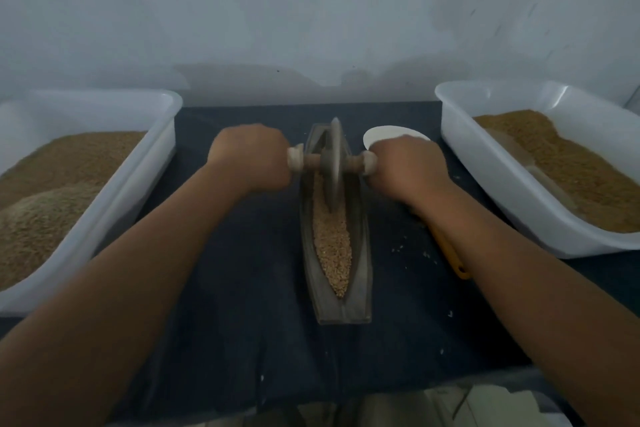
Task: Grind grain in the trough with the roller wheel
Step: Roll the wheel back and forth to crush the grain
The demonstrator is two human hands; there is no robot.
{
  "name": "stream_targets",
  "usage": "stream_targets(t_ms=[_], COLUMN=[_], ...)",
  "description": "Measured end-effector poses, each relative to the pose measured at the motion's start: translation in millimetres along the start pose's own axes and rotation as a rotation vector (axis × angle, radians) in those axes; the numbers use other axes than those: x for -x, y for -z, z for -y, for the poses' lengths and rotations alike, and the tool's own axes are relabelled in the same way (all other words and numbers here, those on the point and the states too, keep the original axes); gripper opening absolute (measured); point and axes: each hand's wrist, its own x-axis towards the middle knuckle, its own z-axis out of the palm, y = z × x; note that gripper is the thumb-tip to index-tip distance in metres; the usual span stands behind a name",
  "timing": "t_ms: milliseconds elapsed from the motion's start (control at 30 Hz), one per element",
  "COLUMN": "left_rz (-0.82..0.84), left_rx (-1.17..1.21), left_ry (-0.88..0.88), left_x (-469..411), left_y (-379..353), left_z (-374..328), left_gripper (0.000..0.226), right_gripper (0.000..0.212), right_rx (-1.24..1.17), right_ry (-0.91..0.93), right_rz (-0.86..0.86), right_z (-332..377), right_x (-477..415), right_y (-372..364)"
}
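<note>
The trough is holding grain beneath the fingers, left hand and right hand clamping the wheel handles. Meal-heaped left tub and right tub are flanking them.

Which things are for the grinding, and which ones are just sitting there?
For the job:
roller wheel, gripped by left hand and right hand; trough; grain in it.

Just lying about:
left tub; right tub; white dish; yellow-handled tool.
</note>
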Motion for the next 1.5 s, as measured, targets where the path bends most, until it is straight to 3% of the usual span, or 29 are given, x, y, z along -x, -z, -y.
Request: stream_targets(t_ms=[133,233,300,367,467,633,767,900,1033,1233,1333,1500], left_rz=[0.062,0.191,0.223,0.193,0.098,-0.030,0.047,0.042,0.033,0.016,0.034,-0.083], left_rx=[0.053,0.156,0.202,0.193,0.109,0.004,0.102,0.150,0.126,0.120,0.120,0.089], left_ry=[-0.023,-0.076,-0.098,-0.107,-0.082,-0.028,-0.082,-0.096,-0.043,0.044,-0.005,-0.093], left_x=[-8,32,63,72,45,-8,25,80,61,4,30,80], left_y=[4,-5,-14,-20,-17,-2,-12,-31,-30,-10,-18,-36], left_z=[2,7,10,11,5,1,6,10,7,4,7,14], left_gripper=[0.025,0.019,0.019,0.021,0.022,0.023,0.019,0.021,0.023,0.022,0.020,0.024], right_gripper=[0.016,0.020,0.026,0.030,0.029,0.020,0.022,0.034,0.026,0.018,0.021,0.032], right_rx=[-0.002,0.004,0.013,0.029,-0.005,0.009,0.027,0.092,0.050,0.041,0.036,0.091], right_ry=[-0.023,0.097,0.193,0.215,0.129,-0.019,0.096,0.277,0.227,0.075,0.137,0.287], right_rz=[0.000,0.051,-0.001,-0.052,0.066,-0.073,-0.014,-0.137,0.034,0.033,0.063,-0.063], right_z=[5,-1,-5,-9,-7,6,0,-5,-7,4,-2,-14], right_x=[-9,28,63,72,41,-3,28,79,49,-7,20,71], right_y=[10,12,13,12,6,3,9,20,15,18,17,6])
